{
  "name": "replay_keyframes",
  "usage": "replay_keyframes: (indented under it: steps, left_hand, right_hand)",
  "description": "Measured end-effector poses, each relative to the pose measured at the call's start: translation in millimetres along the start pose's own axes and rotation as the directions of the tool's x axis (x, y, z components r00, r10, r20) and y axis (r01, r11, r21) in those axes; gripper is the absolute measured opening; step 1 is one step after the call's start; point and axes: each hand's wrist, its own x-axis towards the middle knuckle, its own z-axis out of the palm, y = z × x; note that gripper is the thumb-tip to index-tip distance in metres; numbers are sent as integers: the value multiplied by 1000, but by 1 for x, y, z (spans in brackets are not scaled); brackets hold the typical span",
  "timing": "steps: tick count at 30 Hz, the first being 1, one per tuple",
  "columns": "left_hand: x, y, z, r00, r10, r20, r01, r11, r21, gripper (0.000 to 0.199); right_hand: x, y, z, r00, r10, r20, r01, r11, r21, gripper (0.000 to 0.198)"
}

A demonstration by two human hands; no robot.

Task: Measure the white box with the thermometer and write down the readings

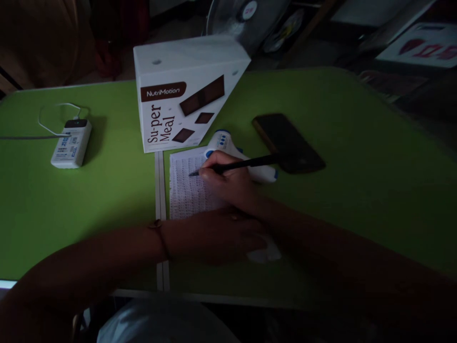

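My right hand (230,178) pinches a black pen (250,162), its tip low at the upper part of a paper sheet (183,190) covered with rows of small handwriting. Across the lower end of the sheet lies my left hand (217,233), fingers stretched to the right under my right wrist. A white crumpled piece (266,252), perhaps tissue or paper, shows by its fingertips. Just behind my right hand is a white and blue handheld device (262,172), shaped like a forehead thermometer and partly hidden by the hand.
A white NutriMotion box (189,95) stands behind the sheet on the green table (117,190). A dark phone (289,143) lies to the right. At left sits a white power bank (72,145) with a cable. Beyond the table is a fan (246,19).
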Motion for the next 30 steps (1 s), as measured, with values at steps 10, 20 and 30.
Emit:
replay_keyframes:
  steps: [10,20,30]
  left_hand:
    - [-1,-1,3,998,18,-53,-18,1000,4,29]
    - [-1,-1,-2,1000,4,-3,-4,1000,-5,30]
    - [-2,1,-2,999,10,-31,-10,1000,-18,30]
  right_hand:
    - [-2,1,2,999,5,-44,-5,1000,-11,11]
    - [-2,2,1,998,49,-42,-49,999,7,12]
    - [-2,0,2,997,48,-53,-50,998,-31,14]
